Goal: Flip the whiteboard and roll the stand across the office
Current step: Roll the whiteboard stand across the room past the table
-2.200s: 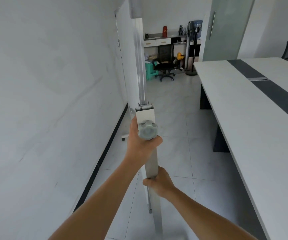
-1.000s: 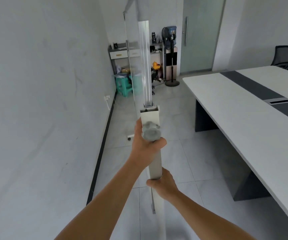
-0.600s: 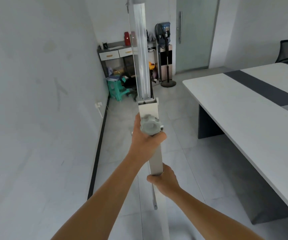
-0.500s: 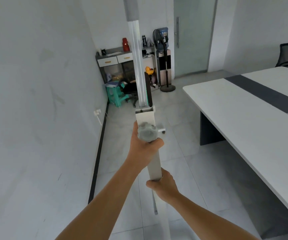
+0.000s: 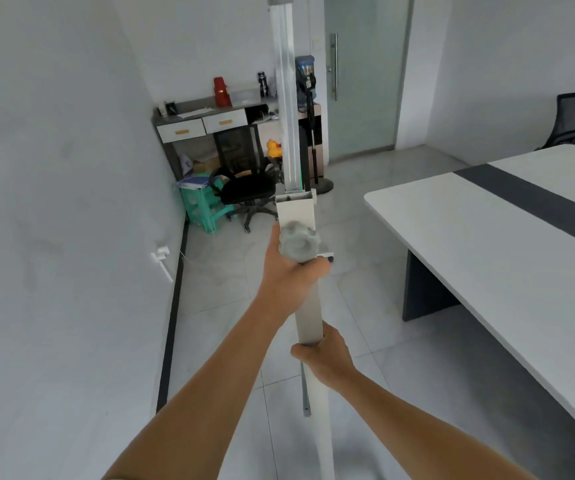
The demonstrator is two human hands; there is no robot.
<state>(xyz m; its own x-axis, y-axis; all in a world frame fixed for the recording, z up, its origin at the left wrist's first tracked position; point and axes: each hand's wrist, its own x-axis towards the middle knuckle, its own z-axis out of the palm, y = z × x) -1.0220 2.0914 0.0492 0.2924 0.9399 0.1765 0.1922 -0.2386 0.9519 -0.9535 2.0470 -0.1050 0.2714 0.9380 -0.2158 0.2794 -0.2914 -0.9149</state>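
The whiteboard stand's grey upright post (image 5: 308, 317) rises in front of me, and the whiteboard (image 5: 287, 109) shows edge-on above it as a thin metal frame strip. A grey knob (image 5: 298, 244) sticks out of the post's top bracket. My left hand (image 5: 289, 275) is wrapped around the post just under the knob. Lower down, my right hand (image 5: 325, 356) grips the same post. The stand's foot with a caster (image 5: 327, 257) shows on the floor beyond my left hand.
A white wall (image 5: 64, 237) runs close on my left. A long white table (image 5: 507, 258) with a dark stripe fills the right. Ahead stand a desk (image 5: 209, 123), a black office chair (image 5: 248, 192), a green stool (image 5: 201, 206) and a glass door (image 5: 362, 74).
The stand and I have moved forward along the wall, and the view swung left. The desk corner and chair are nearer and more exposed. Both hands keep their grip on the post.
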